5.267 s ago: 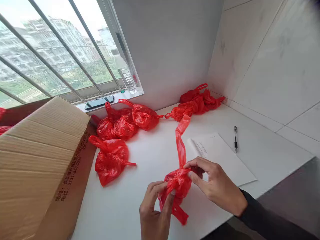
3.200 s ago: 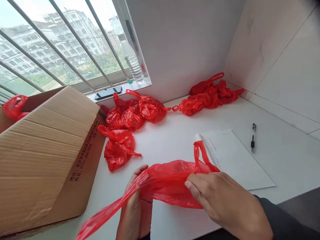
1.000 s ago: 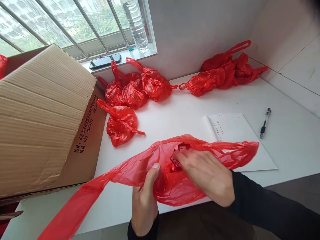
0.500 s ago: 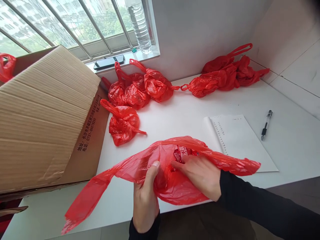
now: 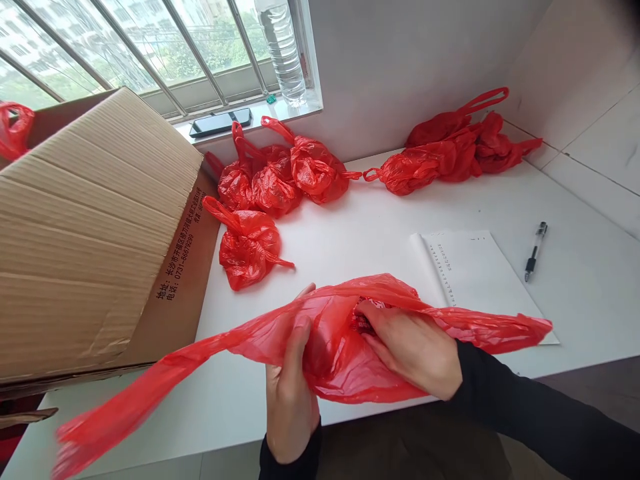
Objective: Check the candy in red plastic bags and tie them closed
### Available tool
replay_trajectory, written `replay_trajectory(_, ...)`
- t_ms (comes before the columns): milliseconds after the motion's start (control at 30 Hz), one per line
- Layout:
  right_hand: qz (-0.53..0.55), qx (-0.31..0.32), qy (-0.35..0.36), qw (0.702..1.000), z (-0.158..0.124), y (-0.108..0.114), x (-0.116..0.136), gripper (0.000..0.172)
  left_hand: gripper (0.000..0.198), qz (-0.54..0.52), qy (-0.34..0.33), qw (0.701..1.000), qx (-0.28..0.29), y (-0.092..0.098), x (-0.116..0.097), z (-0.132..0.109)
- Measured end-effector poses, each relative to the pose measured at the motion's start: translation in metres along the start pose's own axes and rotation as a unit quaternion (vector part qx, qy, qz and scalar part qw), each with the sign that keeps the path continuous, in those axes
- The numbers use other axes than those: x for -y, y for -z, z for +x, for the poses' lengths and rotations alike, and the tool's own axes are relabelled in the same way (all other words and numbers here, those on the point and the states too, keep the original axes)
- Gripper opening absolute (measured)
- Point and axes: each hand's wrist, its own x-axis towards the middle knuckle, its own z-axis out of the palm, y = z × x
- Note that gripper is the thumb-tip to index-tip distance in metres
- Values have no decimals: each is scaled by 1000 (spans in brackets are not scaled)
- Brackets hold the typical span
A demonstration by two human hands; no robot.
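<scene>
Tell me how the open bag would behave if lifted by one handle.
The bag would probably flop, since its handles look creased and limp. It may tear easily, as it looks thin and translucent. Its contents could slide out, because it gapes around the right hand.

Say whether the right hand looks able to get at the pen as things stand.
Probably yes, once the right hand leaves the red bag: the pen lies uncovered on the table, with only the bag's handle and the flat notepad between.
</scene>
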Motion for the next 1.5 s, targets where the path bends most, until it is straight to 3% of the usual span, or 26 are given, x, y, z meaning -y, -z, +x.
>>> replay_trajectory(200,0,-2,2,1000,-11,-3,-4,25,45,-7,-8,1000,-15,-4,-6,0)
replay_trajectory(367,19,-25,-42,999,-13,0,-5,14,40,-4,-6,1000,-24,-4,-5,0)
replay_trajectory(600,-56,0,-9,998,-20,4,-4,26,33,-12,-30,998,-60,-9,-10,1)
replay_trajectory(733,-28,-12,-89,996,-17,11,3,14,37,-17,-9,998,-62,-9,-9,0)
replay_trajectory(867,-18,-15,-86,996,-19,12,2,8,29,-25,-24,997,-72,-7,-9,1)
replay_trajectory(1100,-74,-40,-65,994,-27,9,0,31,21,-80,-24,994,-64,-7,-10,2)
replay_trajectory(1200,-85,-45,-64,993,-23,12,4,29,13,-77,-20,995,-66,-7,-9,-1)
replay_trajectory(1300,-44,-34,-89,994,-15,15,8,21,15,-45,-11,997,-57,-9,-7,-2)
replay_trajectory(1400,39,-18,-100,994,-7,10,11,26,17,-23,-4,999,-42,-11,-7,-2)
replay_trajectory(1500,46,-8,-105,993,-6,5,13,29,21,-11,-8,999,-44,-10,-8,-1)
